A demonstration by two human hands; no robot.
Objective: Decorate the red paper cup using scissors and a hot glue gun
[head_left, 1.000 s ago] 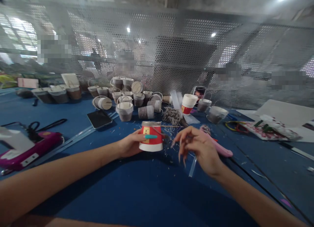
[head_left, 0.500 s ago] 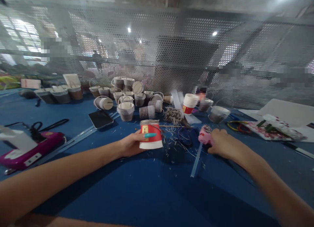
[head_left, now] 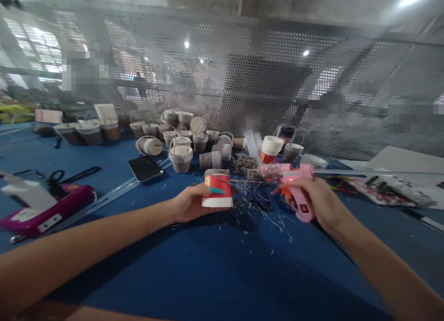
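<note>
My left hand (head_left: 194, 201) is closed round a red and white paper cup (head_left: 222, 189), held upside down with grey-brown twine wound at its upper end. My right hand (head_left: 317, 198) grips a pink hot glue gun (head_left: 298, 187) by its handle, where a small red light glows. The gun's nozzle points left toward the cup, apart from it. A clear glue stick (head_left: 347, 173) sticks out of the gun's back. Behind the gun lies a tangled heap of twine (head_left: 245, 164).
Several twine-wrapped cups with handles (head_left: 181, 160) stand or lie at the back. A stack of paper cups (head_left: 271, 147) is beside the twine. A phone (head_left: 144, 168) and a purple power strip (head_left: 65, 207) lie left. Fibre scraps dot the blue table (head_left: 215, 274).
My right hand has lifted the glue gun and turned it from pointing away to pointing left. The left hand still holds the cup, almost in the same place.
</note>
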